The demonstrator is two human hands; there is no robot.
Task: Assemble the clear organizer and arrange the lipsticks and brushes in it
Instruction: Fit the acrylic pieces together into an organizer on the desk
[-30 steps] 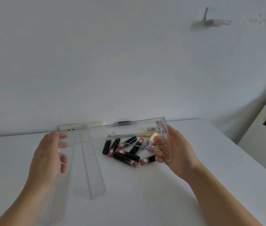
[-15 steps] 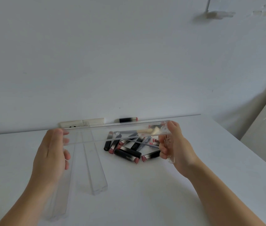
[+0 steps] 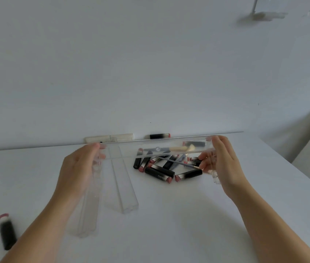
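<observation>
While both forearms reach forward from the bottom corners of the view, the left hand (image 3: 78, 169) and the right hand (image 3: 224, 164) hold a long clear organizer tray (image 3: 150, 149) by its two short ends, lifted off the white worktop (image 3: 169, 224) and lying level across the view. The left hand stands on edge, palm turned inward, its fingers (image 3: 98, 149) curled round the tray's left end with the tips showing blurred through the plastic. The right hand mirrors it, palm inward, its fingers (image 3: 205, 162) wrapped round the right end panel, thumb on the top edge. Both wrists are nearly straight and at about the same height.

Between the two sets of fingers and just below the tray lies a loose pile of black lipsticks (image 3: 159, 172) with pink tips, seen partly through the clear wall, along with a pale-handled brush (image 3: 178, 149) close to the right fingers. Under and nearer than the left fingers two clear divider pieces rest flat on the worktop: one (image 3: 121, 186) to the right of the left wrist, another (image 3: 87, 211) partly covered by the left forearm. A single lipstick (image 3: 6, 232) lies far to the left of the left forearm, blurred. Beyond the fingers, against the wall, sit a cream bar (image 3: 110, 138) and another lipstick (image 3: 158, 136).
</observation>
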